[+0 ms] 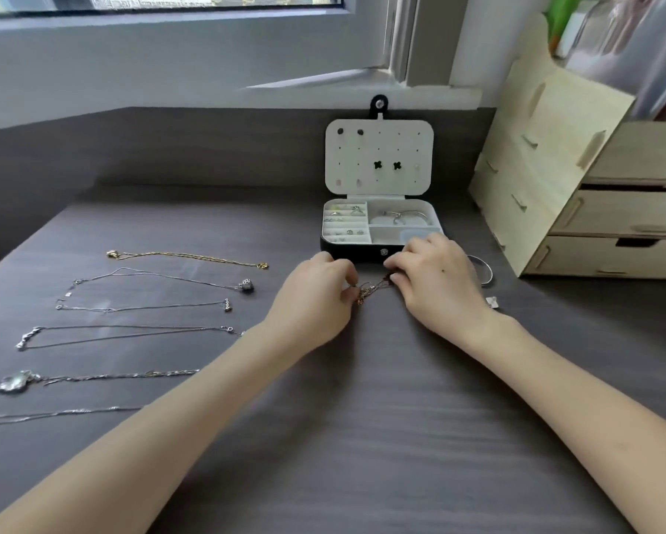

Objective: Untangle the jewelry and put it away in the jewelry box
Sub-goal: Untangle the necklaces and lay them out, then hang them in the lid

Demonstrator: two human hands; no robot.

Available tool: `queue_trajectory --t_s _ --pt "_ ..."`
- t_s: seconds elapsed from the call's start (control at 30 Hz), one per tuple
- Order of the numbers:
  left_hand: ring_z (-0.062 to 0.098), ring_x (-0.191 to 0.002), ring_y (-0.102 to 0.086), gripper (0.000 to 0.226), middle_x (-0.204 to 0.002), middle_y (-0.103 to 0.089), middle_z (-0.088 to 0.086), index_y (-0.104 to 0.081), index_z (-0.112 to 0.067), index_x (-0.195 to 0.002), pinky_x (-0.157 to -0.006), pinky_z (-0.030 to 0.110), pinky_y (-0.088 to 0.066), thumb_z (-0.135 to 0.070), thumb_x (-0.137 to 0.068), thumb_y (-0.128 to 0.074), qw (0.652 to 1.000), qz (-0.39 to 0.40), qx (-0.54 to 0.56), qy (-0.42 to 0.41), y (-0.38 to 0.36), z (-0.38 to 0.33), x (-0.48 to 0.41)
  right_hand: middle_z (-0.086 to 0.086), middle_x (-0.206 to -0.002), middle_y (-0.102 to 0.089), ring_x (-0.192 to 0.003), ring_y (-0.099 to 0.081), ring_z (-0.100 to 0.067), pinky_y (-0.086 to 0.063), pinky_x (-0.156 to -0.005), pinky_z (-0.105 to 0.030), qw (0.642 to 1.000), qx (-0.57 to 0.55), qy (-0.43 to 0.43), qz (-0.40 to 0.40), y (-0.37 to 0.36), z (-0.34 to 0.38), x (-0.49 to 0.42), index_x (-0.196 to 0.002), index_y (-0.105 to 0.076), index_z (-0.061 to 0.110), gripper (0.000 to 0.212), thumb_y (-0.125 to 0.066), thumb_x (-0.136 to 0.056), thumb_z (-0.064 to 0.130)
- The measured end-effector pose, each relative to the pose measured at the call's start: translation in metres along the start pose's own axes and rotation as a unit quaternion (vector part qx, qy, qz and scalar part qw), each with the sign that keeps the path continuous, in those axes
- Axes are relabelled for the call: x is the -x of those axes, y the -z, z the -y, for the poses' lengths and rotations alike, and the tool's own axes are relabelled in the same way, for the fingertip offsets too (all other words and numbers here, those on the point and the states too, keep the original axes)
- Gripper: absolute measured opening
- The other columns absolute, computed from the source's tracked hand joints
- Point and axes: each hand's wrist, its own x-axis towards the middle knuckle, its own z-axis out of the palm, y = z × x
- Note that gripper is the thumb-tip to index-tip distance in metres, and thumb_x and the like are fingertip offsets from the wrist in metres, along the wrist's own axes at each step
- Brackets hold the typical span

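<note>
A small tangled rose-gold chain (372, 290) lies on the dark table between my hands, just in front of the jewelry box. My left hand (316, 298) pinches its left end and my right hand (431, 279) pinches its right end. The jewelry box (347, 249) is black outside and white inside, open, with rings and bangles in its compartments. Its raised lid (379, 156) carries stud earrings. Several straightened necklaces lie in rows at the left: a gold chain (187, 258), a silver chain with a pendant (162, 279), and a large-pendant chain (92, 377).
A pale wooden drawer organiser (609, 210) stands at the right, close to the box. A silver bangle (483, 269) and a small clear stone (492, 301) lie beside my right hand. A window ledge and grey wall run behind the table (362, 437).
</note>
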Motion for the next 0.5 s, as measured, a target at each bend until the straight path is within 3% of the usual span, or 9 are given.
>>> queue_trajectory --t_s 0.17,0.27,0.4,0.5 --pt "0.02 -0.087 -0.049 0.021 -0.096 -0.048 -0.002 -0.061 -0.016 -0.11 -0.071 0.024 -0.032 -0.016 -0.09 -0.054 0.999 0.009 0.035 0.004 0.002 0.004 -0.002 -0.008 -0.099 -0.064 -0.099 -0.05 -0.032 -0.036 -0.083 -0.036 0.999 -0.002 0.006 0.037 0.002 -0.002 -0.004 -0.104 -0.071 0.015 0.02 -0.058 -0.09 0.021" --pt "0.017 -0.084 -0.046 0.023 -0.096 -0.046 -0.004 -0.06 -0.017 -0.111 -0.071 0.022 -0.032 -0.013 -0.089 -0.056 0.999 0.016 0.035 0.0 0.005 0.008 0.001 -0.004 -0.103 -0.064 -0.103 -0.048 -0.027 -0.037 -0.087 -0.034 0.998 -0.021 -0.005 0.052 0.002 -0.002 -0.006 -0.103 -0.067 0.015 0.019 -0.056 -0.091 0.024" --pt "0.013 -0.086 -0.046 0.023 -0.097 -0.046 -0.005 -0.061 -0.017 -0.112 -0.072 0.021 -0.031 -0.012 -0.089 -0.057 0.999 0.004 0.049 -0.005 0.013 0.011 0.008 0.001 -0.091 -0.064 -0.096 -0.049 -0.021 -0.039 -0.082 -0.033 0.991 -0.112 -0.037 0.057 0.011 -0.002 -0.004 -0.09 -0.062 0.017 0.005 -0.063 -0.086 0.02" --pt "0.016 -0.091 -0.053 0.023 -0.096 -0.049 -0.006 -0.063 -0.017 -0.111 -0.076 0.024 -0.037 -0.01 -0.09 -0.057 0.998 -0.006 0.062 -0.003 0.02 0.014 0.015 0.004 -0.084 -0.063 -0.085 -0.051 -0.014 -0.034 -0.068 -0.019 0.982 -0.169 -0.048 0.065 0.027 0.001 0.003 -0.082 -0.058 0.02 0.008 -0.065 -0.083 0.016"
